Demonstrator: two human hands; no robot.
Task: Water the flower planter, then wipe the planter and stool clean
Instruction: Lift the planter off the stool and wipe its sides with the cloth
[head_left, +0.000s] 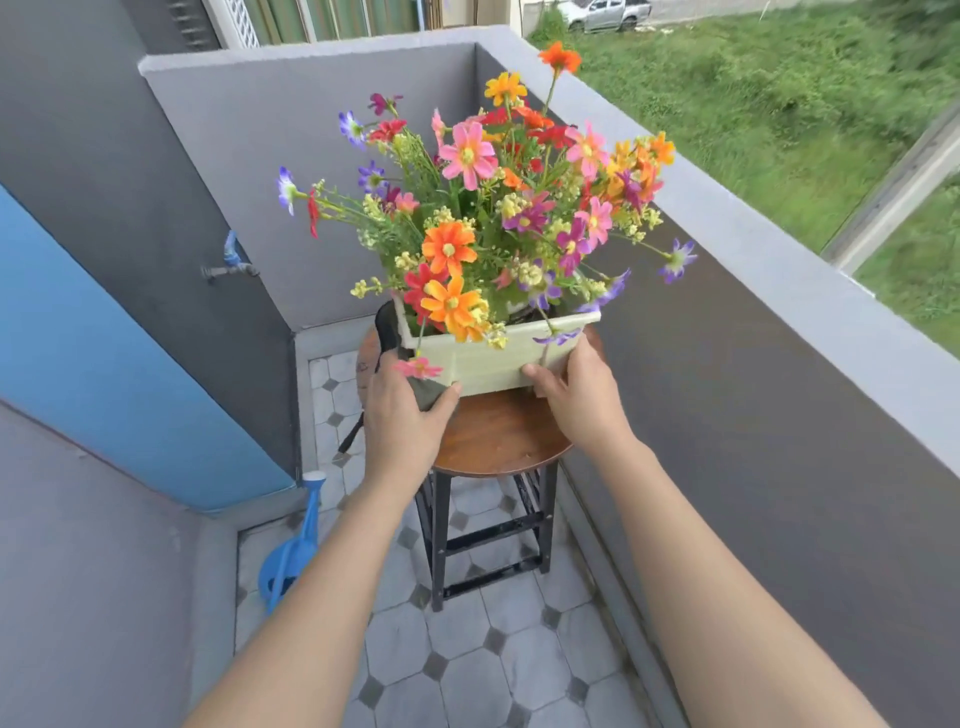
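Observation:
A pale green rectangular planter (491, 361) full of colourful flowers (488, 208) is at the far part of a round wooden stool (498, 436) with black legs. My left hand (402, 415) grips the planter's near left corner with a dark green cloth (428, 392) pressed between palm and planter. More dark cloth (387, 327) shows behind that corner. My right hand (584, 392) holds the planter's near right corner. Whether the planter rests on the seat or is lifted slightly, I cannot tell.
A blue watering can (291, 551) stands on the tiled floor at the left, by the blue wall panel. A tap (228, 262) sticks out of the grey wall. The balcony parapet (727, 249) runs close along the stool's right side.

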